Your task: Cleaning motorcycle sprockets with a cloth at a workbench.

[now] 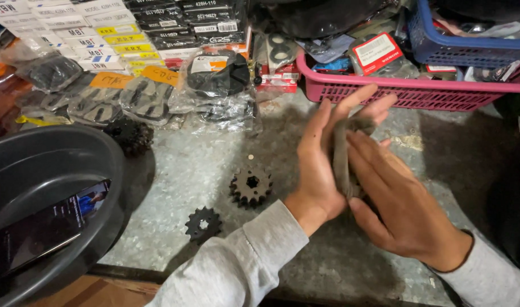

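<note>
Head view. I see both hands raised over the grey metal bench [214,165], just in front of the pink basket [419,94], which I take as the landmark. The left hand [322,156] stands edge-up with its fingers straight and together, pointing toward the basket; the right hand [393,196] lies flat against it, palm to palm, fingers likewise straight. Pressed between the two palms is a dark grey, dusty strip [344,156], seemingly a rag or a rubbery band; I cannot tell which, as it is blurred. Its upper end shows near the fingertips, closest to the basket, and its lower end shows near the heels of the palms. Both wrists wear light grey sleeves. To the left of the basket and nearer to me, a dark sprocket [251,185] lies flat on the bench, close to the left wrist; a smaller sprocket [203,224] lies further from the basket, near the bench's front edge. Left of the basket, bagged parts [217,85] and stacked boxes [109,31] line the back of the bench. A blue basket [470,40] sits on the pink one. Farthest from the basket, at the left edge, stands a dark round tub [49,170].
</note>
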